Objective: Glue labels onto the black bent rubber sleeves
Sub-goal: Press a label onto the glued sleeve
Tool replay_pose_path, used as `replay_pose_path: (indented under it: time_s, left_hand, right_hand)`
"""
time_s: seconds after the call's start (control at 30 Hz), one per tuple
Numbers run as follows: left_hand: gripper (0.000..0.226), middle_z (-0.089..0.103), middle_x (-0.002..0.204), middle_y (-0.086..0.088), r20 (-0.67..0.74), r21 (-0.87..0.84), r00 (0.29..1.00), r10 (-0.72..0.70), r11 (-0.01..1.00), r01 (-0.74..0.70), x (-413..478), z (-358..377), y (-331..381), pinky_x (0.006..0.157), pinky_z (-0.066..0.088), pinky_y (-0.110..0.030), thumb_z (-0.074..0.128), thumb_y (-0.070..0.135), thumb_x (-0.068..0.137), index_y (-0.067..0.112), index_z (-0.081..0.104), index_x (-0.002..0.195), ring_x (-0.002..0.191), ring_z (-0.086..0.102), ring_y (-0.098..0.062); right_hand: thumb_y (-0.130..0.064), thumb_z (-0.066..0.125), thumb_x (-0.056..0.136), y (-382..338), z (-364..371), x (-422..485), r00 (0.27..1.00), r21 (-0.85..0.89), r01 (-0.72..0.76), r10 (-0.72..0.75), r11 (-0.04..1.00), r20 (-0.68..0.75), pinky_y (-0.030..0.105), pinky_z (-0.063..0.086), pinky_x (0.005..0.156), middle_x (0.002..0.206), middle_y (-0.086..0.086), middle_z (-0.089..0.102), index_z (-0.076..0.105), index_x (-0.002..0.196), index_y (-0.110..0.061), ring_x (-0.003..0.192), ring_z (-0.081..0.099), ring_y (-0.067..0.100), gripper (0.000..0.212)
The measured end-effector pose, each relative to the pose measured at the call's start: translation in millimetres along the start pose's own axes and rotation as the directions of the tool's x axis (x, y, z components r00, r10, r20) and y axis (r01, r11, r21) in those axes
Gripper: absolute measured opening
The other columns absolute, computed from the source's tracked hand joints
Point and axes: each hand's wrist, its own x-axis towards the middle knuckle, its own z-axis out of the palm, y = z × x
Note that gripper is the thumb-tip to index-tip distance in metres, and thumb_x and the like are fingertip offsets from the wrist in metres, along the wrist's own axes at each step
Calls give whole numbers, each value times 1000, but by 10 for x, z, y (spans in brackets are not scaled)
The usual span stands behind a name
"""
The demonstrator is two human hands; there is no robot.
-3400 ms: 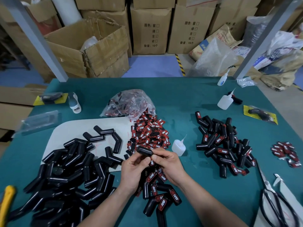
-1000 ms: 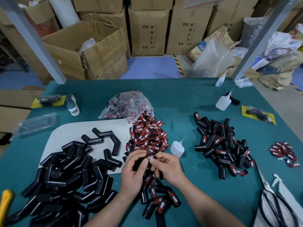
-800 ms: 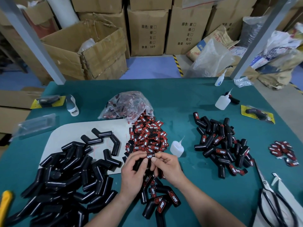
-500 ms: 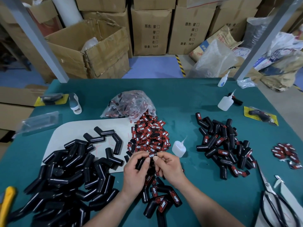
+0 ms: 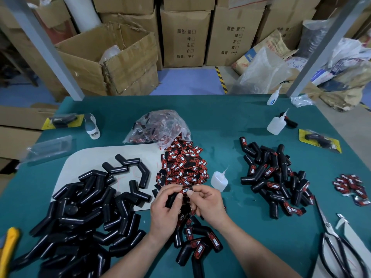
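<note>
My left hand (image 5: pixel 166 209) grips a black bent rubber sleeve (image 5: pixel 171 200) at the table's middle front. A red and black label (image 5: pixel 186 190) lies on the sleeve's top end, and my right hand (image 5: pixel 206 201) pinches it there with thumb and fingertips. Just behind my hands lies a heap of loose labels (image 5: pixel 182 163). A small glue bottle (image 5: pixel 219 179) stands to the right of that heap. Unlabelled sleeves (image 5: pixel 80 213) are piled at the left, labelled ones (image 5: pixel 273 177) at the right and some more (image 5: pixel 198 243) below my hands.
A clear bag of labels (image 5: pixel 160 127) lies behind the heap. Two more glue bottles (image 5: pixel 276 125) stand at the back right. Scissors (image 5: pixel 337 247) lie at the front right, a few labels (image 5: pixel 351 187) near the right edge, and a yellow-handled tool (image 5: pixel 10 241) at the front left.
The bare sleeve I held up earlier now carries a label on its end. My hands stay close together over the pile, pressing the label onto the sleeve.
</note>
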Motion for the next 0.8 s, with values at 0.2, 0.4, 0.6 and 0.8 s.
replay_pose_path:
  time_s: [0.2, 0.4, 0.6, 0.8]
  left_hand:
    - [22, 72, 111, 18, -3, 14, 1000, -31, 999, 31, -4, 3, -31, 98, 48, -16, 69, 13, 89, 28, 73, 104, 110, 68, -8]
    - [15, 73, 111, 14, 20, 74, 998, 67, 995, -68, -16, 7, -13, 98, 50, -19, 70, 23, 89, 20, 74, 103, 107, 70, -10]
    - [17, 73, 110, 7, 34, 134, 994, 100, 986, -103, -27, -5, -21, 97, 50, -19, 70, 23, 89, 12, 75, 102, 107, 69, -10]
    - [17, 71, 111, 5, 69, 175, 993, 95, 979, -105, -15, -22, -12, 99, 47, -15, 69, 17, 92, 9, 74, 105, 110, 66, -5]
  right_hand:
    - [-28, 65, 93, 2, 34, -34, 999, -19, 15, -16, 1000, -40, 20, 38, 40, 51, 2, 57, 69, 76, -25, 36, 46, 13, 18]
    - [-45, 68, 84, 50, 5, 37, 997, 20, -32, 33, 999, -64, 20, 33, 38, 42, 4, 50, 63, 62, -22, 32, 38, 15, 33]
    - [-46, 72, 83, 127, -6, 58, 997, 66, -38, 42, 997, -62, 21, 32, 38, 40, 4, 47, 65, 64, -15, 30, 35, 16, 37]
    - [-40, 72, 83, 91, -25, 32, 999, 26, -38, 38, 999, -8, 19, 34, 38, 43, 4, 50, 67, 71, -13, 31, 38, 13, 30]
